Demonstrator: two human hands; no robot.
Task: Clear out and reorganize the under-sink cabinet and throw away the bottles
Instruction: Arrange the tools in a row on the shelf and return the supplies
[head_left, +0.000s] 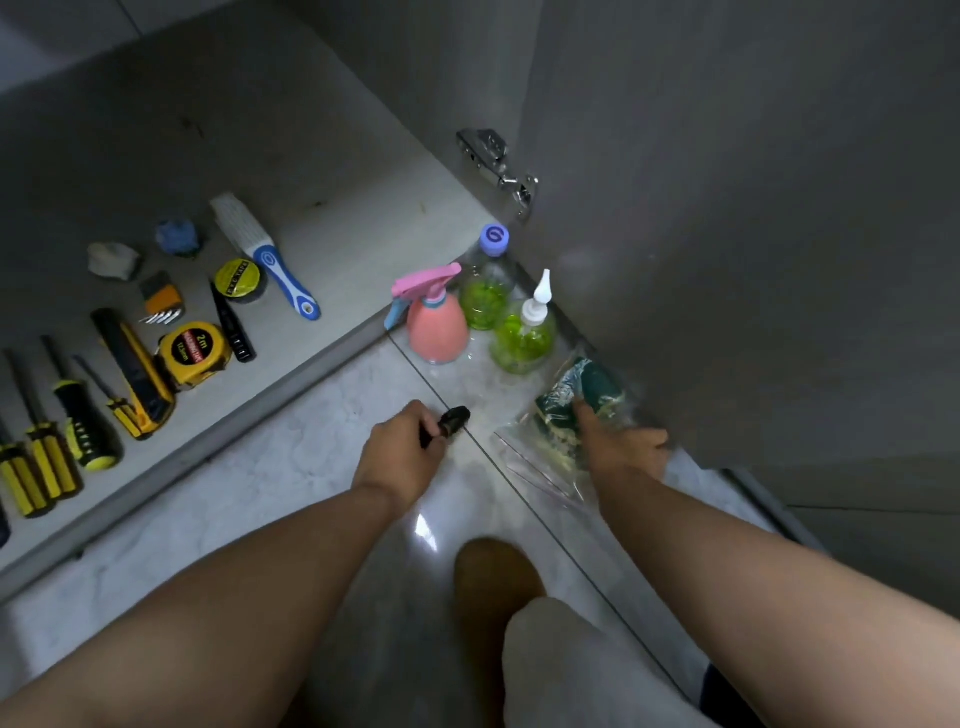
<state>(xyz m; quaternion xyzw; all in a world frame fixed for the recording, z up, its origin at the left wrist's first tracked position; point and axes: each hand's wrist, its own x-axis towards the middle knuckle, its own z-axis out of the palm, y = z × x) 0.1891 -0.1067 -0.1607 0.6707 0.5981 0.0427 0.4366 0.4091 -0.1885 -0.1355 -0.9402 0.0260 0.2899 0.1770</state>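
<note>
From the head camera, the view drops to a pale tiled floor (218, 499) in front of the open cabinet, whose shelf (322, 171) stretches away to the far left.

The three bottles stand together on the floor, just beyond both hands and close against the open cabinet door (727, 208): a pink spray bottle (435, 327), a clear bottle with a purple cap (485, 283) behind it, and a pump bottle (523, 332) with green liquid to the right. All three are upright, their long axes vertical.

The left hand (400, 457) is curled around a small dark object (451, 420); what it is I cannot tell. The right hand (626, 441) rests fingers-down on a clear plastic bag of green sponges (571, 410) lying on the floor, right of the bottles; the grip looks closed on the bag, though the fingers are partly hidden. The pump bottle lies just far-left of the right hand, which is the nearer hand to it; the spray bottle sits straight ahead of the left hand.

On the shelf, laid out in rows:
- tape measure (195, 353), one
- black-and-yellow utility knife (134, 371), one
- roll of tape (239, 278), one
- blue-handled brush (265, 254), one
- yellow-handled screwdrivers (47, 452), at least four, the left edge cutting off more

Judging by this, both hands must free up before any bottle is lifted.
</note>
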